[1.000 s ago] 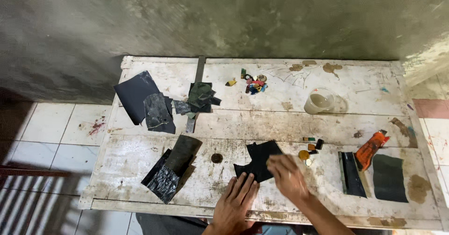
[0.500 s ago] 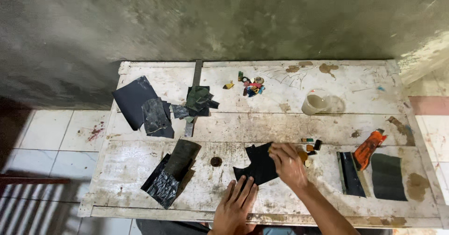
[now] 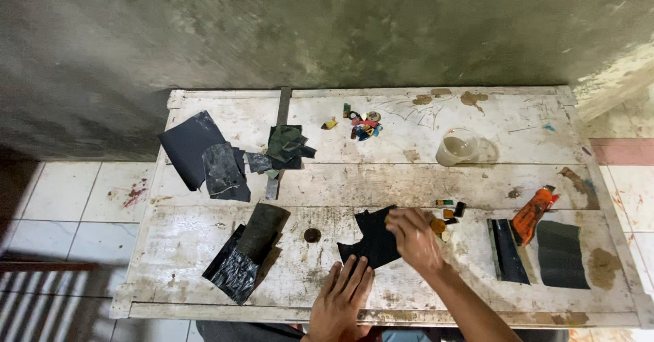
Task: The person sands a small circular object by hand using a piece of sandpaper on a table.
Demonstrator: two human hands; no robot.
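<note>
Lying flat w/ fingers spread, left hand [image 3: 344, 301] is pressed on tabletop [image 3: 422, 178] bottom centre; black sheet [image 3: 371, 240] is pinched by right hand [image 3: 414, 238] fingers

Worn white table [image 3: 204, 274] against stained concrete wall [image 3: 327, 28], tiled floor [image 3: 61, 192].

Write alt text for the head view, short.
Seen from above, a person's right hand pinches the edge of a black sheet on a worn white wooden table, while the left hand rests flat beside it. Dark sheet scraps, small coloured pieces, a clear cup and an orange tool lie around.
</note>
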